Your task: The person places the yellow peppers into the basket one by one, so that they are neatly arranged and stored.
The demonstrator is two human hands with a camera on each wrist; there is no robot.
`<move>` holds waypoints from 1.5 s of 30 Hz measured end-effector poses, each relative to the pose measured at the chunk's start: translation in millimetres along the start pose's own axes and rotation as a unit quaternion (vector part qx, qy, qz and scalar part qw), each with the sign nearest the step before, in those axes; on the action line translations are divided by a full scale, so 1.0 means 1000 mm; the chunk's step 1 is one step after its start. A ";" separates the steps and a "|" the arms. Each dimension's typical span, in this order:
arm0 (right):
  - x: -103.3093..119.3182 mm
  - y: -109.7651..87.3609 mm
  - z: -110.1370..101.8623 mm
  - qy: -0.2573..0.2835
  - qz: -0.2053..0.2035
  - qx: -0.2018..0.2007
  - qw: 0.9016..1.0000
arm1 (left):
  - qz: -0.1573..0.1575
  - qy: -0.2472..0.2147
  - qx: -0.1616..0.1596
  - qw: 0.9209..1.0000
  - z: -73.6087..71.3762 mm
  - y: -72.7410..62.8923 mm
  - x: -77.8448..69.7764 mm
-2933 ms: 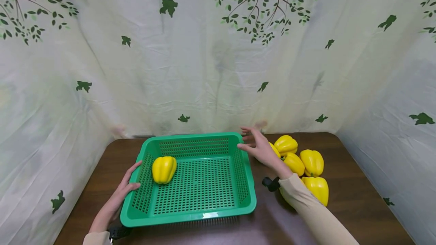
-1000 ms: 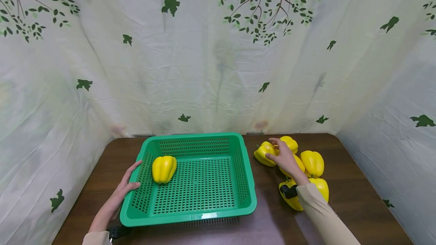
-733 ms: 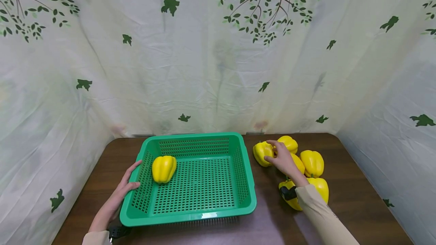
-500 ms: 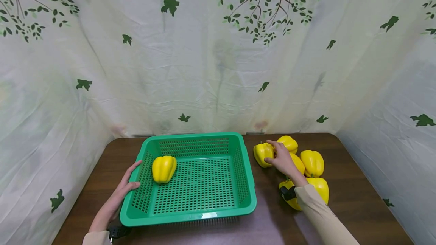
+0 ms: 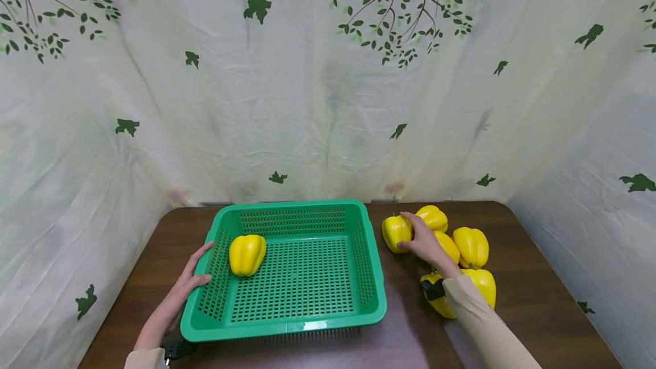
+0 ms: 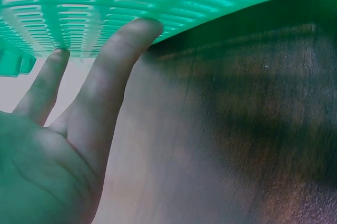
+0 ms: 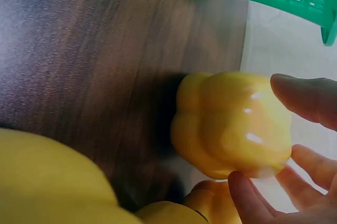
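Note:
My left hand [image 5: 176, 290] rests against the left side of a green plastic basket [image 5: 376, 295], and the left wrist view shows its thumb and fingers extended against the slotted wall [image 6: 179, 3]. Inside the basket, toward the left, lies one yellow bell pepper [image 5: 247, 255]. My right hand [image 5: 426, 245] grips another yellow bell pepper [image 5: 396, 233] on the table right of the basket. From the right wrist, its thumb [image 7: 305, 98] lies on one side of this pepper and the fingers on the other. Beneath the right hand and wrist, more peppers are partly hidden.
Several yellow bell peppers [image 5: 471, 247] sit close together on the brown table [image 5: 533, 300], right of and behind the right hand. One lies under the right wrist [image 5: 443, 306]. A white cloth with printed leaves [image 5: 328, 101] hangs behind and at both sides.
My right hand went from the basket's right rim over to the peppers and closed around the leftmost one, which turned slightly under the fingers. The left hand and basket stayed put.

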State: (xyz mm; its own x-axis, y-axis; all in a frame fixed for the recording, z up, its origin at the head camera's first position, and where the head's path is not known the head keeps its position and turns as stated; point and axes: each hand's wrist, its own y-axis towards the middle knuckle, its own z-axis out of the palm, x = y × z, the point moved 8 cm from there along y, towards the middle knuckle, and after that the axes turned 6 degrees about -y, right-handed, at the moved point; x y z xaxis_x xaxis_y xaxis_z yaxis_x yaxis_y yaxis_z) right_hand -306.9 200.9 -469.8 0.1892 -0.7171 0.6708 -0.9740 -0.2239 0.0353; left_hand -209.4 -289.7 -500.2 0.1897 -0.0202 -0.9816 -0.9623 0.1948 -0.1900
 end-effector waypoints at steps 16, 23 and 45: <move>0.001 -0.001 0.008 -0.026 -0.017 0.003 1.000 | 0.002 0.009 -0.006 1.000 0.000 0.001 -0.001; 0.003 -0.001 0.012 -0.028 -0.031 -0.005 0.999 | 0.005 0.009 -0.005 1.000 0.000 0.000 -0.001; 0.008 -0.004 0.006 -0.030 -0.016 -0.029 0.999 | -0.003 0.004 -0.008 1.000 0.000 0.001 0.000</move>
State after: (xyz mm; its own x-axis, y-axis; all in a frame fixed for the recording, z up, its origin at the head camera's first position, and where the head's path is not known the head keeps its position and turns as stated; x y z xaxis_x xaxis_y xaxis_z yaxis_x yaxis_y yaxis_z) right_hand -300.8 191.8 -469.1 0.2258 -0.7485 0.6236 -0.9725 -0.2102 0.0998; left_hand -210.6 -289.9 -500.5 0.1945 -0.0295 -0.9805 -0.9641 0.1784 -0.1966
